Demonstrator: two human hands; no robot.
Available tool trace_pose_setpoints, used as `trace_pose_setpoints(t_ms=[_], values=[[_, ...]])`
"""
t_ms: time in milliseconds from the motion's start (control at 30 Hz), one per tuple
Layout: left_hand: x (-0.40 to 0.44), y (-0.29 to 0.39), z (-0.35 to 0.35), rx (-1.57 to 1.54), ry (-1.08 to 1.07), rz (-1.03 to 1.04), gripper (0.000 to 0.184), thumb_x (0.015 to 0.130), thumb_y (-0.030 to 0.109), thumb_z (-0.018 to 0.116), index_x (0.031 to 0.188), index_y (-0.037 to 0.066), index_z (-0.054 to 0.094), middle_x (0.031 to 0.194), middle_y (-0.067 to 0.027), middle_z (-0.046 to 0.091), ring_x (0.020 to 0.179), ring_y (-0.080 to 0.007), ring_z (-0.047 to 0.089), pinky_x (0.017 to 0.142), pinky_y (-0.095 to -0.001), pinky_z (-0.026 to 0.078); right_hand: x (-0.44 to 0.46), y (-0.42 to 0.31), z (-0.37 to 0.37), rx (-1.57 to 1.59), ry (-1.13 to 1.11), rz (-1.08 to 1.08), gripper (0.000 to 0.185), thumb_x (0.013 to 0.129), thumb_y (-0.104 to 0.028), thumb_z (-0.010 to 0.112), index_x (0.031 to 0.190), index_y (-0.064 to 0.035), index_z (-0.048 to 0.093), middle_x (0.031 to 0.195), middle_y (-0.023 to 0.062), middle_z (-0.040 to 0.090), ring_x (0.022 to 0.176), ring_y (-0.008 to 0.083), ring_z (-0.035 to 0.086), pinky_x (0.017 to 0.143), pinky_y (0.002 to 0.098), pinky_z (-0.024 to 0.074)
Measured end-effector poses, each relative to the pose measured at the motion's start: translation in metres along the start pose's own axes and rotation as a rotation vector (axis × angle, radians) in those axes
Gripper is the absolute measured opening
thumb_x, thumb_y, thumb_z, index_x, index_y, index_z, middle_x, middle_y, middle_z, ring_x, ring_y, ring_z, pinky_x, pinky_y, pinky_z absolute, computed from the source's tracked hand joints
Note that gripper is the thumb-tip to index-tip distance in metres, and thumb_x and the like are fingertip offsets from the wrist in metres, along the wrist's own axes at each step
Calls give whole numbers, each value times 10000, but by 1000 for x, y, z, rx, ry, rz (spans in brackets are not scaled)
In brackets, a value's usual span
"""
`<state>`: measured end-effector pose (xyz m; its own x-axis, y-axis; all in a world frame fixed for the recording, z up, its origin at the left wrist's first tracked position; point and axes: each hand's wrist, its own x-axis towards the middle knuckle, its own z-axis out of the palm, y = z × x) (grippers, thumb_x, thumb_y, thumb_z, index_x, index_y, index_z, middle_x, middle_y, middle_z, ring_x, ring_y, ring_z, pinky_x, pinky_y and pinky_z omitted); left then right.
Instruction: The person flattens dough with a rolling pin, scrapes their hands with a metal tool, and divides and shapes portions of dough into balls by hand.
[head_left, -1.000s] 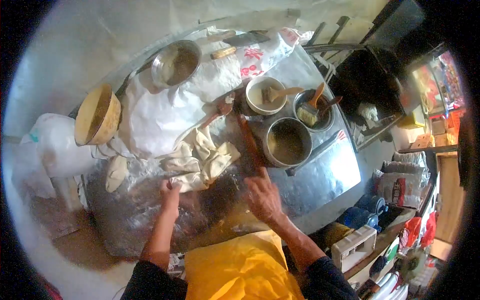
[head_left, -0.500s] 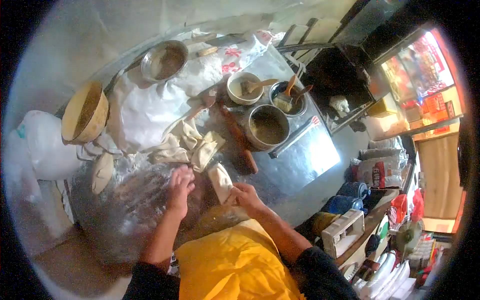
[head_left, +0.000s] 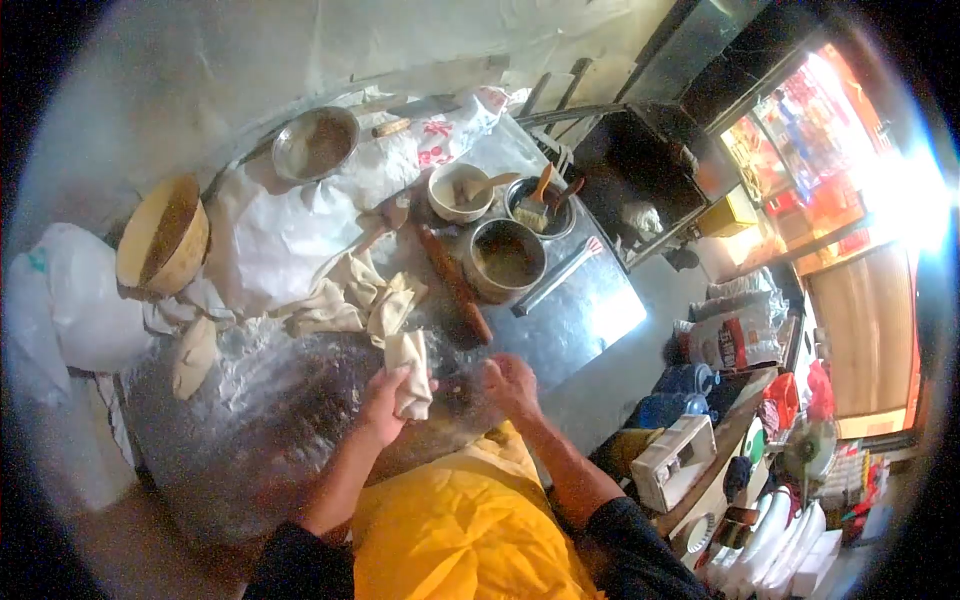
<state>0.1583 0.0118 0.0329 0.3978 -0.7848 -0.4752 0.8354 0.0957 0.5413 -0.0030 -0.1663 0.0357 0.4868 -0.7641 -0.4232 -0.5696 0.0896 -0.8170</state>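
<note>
Left hand (head_left: 381, 408) grips dough piece (head_left: 409, 362) over near table (head_left: 265, 430); right hand (head_left: 513, 387) half-curled, contents unclear. Apparent dough-handling step; next move calls for light support.

A metal table (head_left: 590, 335) with a dark, shiny top, dusted with white flour toward its left side. A crumpled white plastic sheet (head_left: 285, 230) spreads over the back left. In front of it lies a loose heap of pale dough (head_left: 340, 308), with a separate dough piece (head_left: 194, 358) farther left. Right of the heap, a wooden rolling pin (head_left: 452, 285) lies slanted beside a metal pot (head_left: 505, 258). Behind the pot stand a white bowl (head_left: 440, 205) and a dark pan (head_left: 562, 224), both holding brushes (head_left: 532, 208).
</note>
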Motion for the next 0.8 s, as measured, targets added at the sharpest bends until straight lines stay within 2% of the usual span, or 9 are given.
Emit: trace_pose_setpoints(t_ms=[33, 100, 200, 300, 400, 500, 533, 700, 800], values=[[-6, 4, -4, -11, 44, -6, 394, 936, 220, 622, 1266, 25, 535, 1026, -102, 674, 899, -255, 703, 768, -380, 592, 12, 6, -5, 5, 2, -10, 375, 955, -314, 666, 1158, 1, 647, 970, 99, 683, 804, 191, 662, 724, 346, 549], [-16, 1, -18, 5, 83, -5, 413, 914, 212, 644, 1260, 18, 530, 1004, -107, 675, 844, -249, 694, 751, -369, 588, 36, 12, -6, -458, 161, -357, 391, 929, -347, 672, 1152, -26, 644, 1145, 187, 653, 913, 333, 681, 792, 448, 551], [-28, -3, -30, 232, 143, -17, 401, 886, 210, 651, 1216, 1, 558, 919, -106, 687, 801, -240, 696, 727, -355, 577, 59, -17, 6, -644, 78, -460, 392, 907, -349, 673, 1131, -29, 635, 1283, 235, 576, 1000, 436, 641, 844, 518, 528], [-34, -8, -36, 325, 178, -123, 397, 869, 186, 641, 1212, -6, 583, 966, -131, 711, 844, -249, 713, 737, -376, 565, 82, -22, 28, -663, -63, -339, 386, 906, -358, 665, 1097, -24, 634, 1182, 236, 629, 959, 460, 634, 823, 523, 526], [-39, -7, -34, 263, 149, -64, 381, 855, 160, 669, 1196, 11, 586, 984, -113, 699, 858, -254, 711, 743, -383, 566, 96, 2, 46, -566, -257, -262, 395, 896, -351, 681, 1074, -3, 627, 1020, 173, 684, 870, 379, 659, 773, 471, 534], [-41, -26, -73, 289, 308, -93, 430, 885, 114, 648, 1301, 37, 568, 1064, -107, 718, 937, -247, 713, 787, -377, 579, 63, 5, 39, 67, -634, -204, 459, 941, -371, 691, 1153, 16, 567, 917, 80, 630, 840, 167, 600, 776, 345, 526], [-39, -22, -71, 279, 316, -97, 430, 885, 114, 648, 1301, 37, 568, 1064, -107, 718, 937, -247, 713, 787, -377, 579, 37, -26, 36, 262, -672, -14, 431, 954, -326, 701, 1170, 19, 560, 975, 68, 633, 854, 159, 606, 774, 332, 531], [-38, 4, -43, 248, 307, -107, 350, 928, 153, 659, 1244, 32, 571, 1018, -81, 702, 883, -217, 712, 729, -351, 584, 29, -68, 95, 554, -719, 53, 503, 962, -316, 695, 1259, 33, 488, 1071, 100, 620, 922, 158, 615, 843, 323, 527], [-30, 4, -54, 240, 281, -158, 351, 971, 203, 621, 1269, 30, 554, 1044, -90, 698, 901, -226, 710, 755, -362, 593, 61, -100, 156, 516, -756, -243, 582, 984, -320, 655, 1391, 21, 415, 1209, 173, 591, 1116, 217, 584, 882, 392, 548]])
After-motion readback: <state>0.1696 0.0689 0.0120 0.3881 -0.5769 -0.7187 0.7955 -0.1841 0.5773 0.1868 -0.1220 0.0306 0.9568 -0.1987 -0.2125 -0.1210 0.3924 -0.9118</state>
